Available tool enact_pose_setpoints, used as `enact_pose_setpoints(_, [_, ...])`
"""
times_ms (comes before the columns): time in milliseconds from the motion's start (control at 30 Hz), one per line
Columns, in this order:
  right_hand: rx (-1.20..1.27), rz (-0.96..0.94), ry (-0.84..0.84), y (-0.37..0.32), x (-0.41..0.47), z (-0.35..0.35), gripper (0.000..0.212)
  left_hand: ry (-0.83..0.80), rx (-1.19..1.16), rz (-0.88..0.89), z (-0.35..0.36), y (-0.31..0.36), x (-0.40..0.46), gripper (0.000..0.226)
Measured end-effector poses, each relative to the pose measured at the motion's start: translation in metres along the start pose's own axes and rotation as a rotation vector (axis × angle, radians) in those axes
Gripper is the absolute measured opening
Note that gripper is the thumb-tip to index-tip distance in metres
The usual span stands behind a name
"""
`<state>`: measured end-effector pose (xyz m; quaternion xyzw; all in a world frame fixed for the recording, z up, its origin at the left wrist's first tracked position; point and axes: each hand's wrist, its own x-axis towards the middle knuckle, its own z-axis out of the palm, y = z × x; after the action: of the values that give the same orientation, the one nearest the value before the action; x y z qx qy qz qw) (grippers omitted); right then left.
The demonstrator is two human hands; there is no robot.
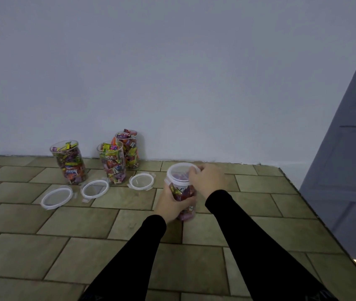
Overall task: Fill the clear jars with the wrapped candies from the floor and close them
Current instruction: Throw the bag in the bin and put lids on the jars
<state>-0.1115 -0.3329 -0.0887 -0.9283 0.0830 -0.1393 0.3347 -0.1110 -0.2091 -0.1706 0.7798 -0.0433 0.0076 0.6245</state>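
Observation:
A clear jar (183, 192) full of wrapped candies stands on the tiled floor in front of me. My left hand (169, 205) wraps around its body. A clear lid with a white rim (178, 172) sits on its mouth, and my right hand (207, 180) grips the lid's right edge. Three more candy-filled jars stand open near the wall: one at the left (70, 162), one in the middle (113, 162), one behind it (129, 147). Three loose lids lie on the floor before them: left (56, 197), middle (94, 189), right (142, 180).
A pale wall (172, 72) runs along the back of the tiled floor (64, 235). A grey panelled door (350, 170) leans in at the right, with a strip of light under it. No loose candies show on the floor.

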Motion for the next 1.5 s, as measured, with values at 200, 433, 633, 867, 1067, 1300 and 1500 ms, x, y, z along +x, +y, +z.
enact_pose_setpoints(200, [-0.45,-0.453,-0.364,-0.037,0.017,-0.015,0.047,-0.041,-0.008,-0.024,-0.003,-0.004,-0.002,0.082])
enact_pose_setpoints(433, [-0.498,-0.436,-0.397,-0.054,0.022,-0.014,0.036,-0.028,0.084,-0.004,-0.007,-0.002,-0.002,0.077])
enact_pose_setpoints(633, [-0.463,-0.501,-0.21,-0.039,0.002,0.003,0.059,0.021,0.156,0.029,-0.011,-0.002,0.008,0.052])
enact_pose_setpoints(867, [-0.331,-0.508,-0.109,-0.032,-0.006,0.016,0.041,0.014,0.364,0.002,-0.004,-0.012,0.02,0.032])
enact_pose_setpoints(1067, [-0.331,-0.49,-0.115,-0.034,-0.012,0.015,0.03,-0.02,0.424,-0.043,-0.003,-0.009,0.021,0.02])
enact_pose_setpoints(1300, [-0.499,-0.46,-0.126,-0.052,-0.018,0.012,0.036,-0.126,0.499,0.024,-0.024,0.01,0.001,0.022])
enact_pose_setpoints(1500, [-0.312,-0.611,-0.111,-0.087,-0.023,0.033,0.038,-0.03,0.44,-0.072,-0.079,0.003,-0.018,0.055])
